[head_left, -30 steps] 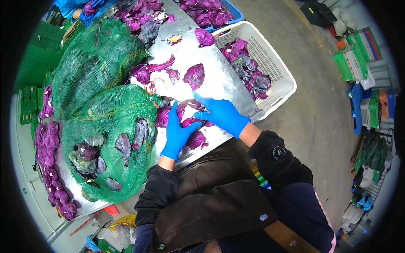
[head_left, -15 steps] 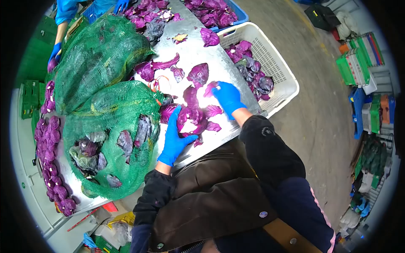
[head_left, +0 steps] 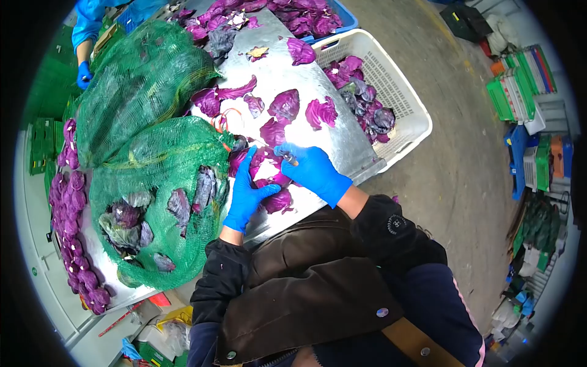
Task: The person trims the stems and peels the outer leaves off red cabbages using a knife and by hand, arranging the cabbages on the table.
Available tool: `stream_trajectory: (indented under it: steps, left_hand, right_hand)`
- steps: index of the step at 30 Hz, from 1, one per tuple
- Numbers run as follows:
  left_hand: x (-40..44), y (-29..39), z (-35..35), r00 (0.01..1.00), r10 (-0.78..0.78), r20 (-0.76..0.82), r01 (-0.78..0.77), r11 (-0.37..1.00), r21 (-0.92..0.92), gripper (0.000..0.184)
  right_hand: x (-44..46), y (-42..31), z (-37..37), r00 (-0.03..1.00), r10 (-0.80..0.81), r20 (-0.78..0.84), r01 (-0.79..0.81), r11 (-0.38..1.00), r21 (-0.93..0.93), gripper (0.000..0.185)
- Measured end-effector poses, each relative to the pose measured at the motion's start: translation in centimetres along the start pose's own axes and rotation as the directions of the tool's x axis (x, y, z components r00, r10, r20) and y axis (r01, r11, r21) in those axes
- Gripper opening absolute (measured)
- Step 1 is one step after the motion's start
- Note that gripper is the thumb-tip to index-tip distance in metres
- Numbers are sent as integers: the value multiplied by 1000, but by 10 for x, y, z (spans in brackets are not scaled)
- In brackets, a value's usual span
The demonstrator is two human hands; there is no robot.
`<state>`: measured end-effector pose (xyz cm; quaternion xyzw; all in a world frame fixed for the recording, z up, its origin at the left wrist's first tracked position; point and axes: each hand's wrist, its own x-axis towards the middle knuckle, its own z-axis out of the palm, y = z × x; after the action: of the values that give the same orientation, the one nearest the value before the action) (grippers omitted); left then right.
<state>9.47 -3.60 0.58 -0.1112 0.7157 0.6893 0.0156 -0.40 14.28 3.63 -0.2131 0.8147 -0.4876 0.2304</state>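
A trimmed red cabbage [head_left: 266, 166] lies on the metal table near its front edge. My left hand [head_left: 246, 194] is wrapped round its near left side, thumb and fingers apart around it. Over the cabbage's right side, my right hand [head_left: 315, 173] is closed on what looks like a small knife [head_left: 288, 158]; its blade is hardly visible. Loose purple leaves lie around: one leaf [head_left: 321, 113] to the right, another leaf [head_left: 285, 105] beyond the cabbage, and a leaf [head_left: 279, 201] by my left thumb.
Green net sacks [head_left: 165, 202] with cabbages fill the left of the metal table [head_left: 342, 144]. A white crate [head_left: 413, 116] of leaves stands off the right edge, a blue crate [head_left: 348, 18] beyond. Trimmed cabbages [head_left: 72, 214] line the far left edge. A co-worker's gloved hand [head_left: 84, 74] is at upper left.
My right hand has moved left onto the cabbage. The leaf it held now lies on the table. The co-worker's left-side hand has moved up; their other hand is out of view.
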Motion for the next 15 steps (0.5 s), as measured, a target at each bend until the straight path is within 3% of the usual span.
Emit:
stream_trajectory:
  steps: [2,4,6,8,9,12,15]
  left_hand:
    - [-4,0,-3,999,-44,7,44,997,-70,106]
    - [-2,-7,-4,1000,-8,-8,7,999,-32,106]
    - [-1,-8,-5,1000,8,-13,-8,999,43,107]
    - [3,-5,-1,999,-51,-7,51,998,-26,107]
    - [3,-1,-2,999,-54,-7,54,999,-8,107]
    - [2,2,-1,999,-37,1,37,999,-25,107]
    - [0,-2,0,1000,-20,2,20,1000,7,108]
  right_hand:
    - [6,32,-6,997,37,-65,-47,985,-165,24]
    - [-2,54,-14,982,13,-186,-33,994,-108,26]
    - [1,49,-19,988,97,-123,-86,992,95,39]
    - [5,29,-11,986,153,-62,-149,987,64,57]
    - [10,24,-1,994,99,-35,-97,994,56,71]
    - [12,11,-2,983,143,116,-159,976,150,68]
    - [11,19,4,989,105,101,-123,973,196,62]
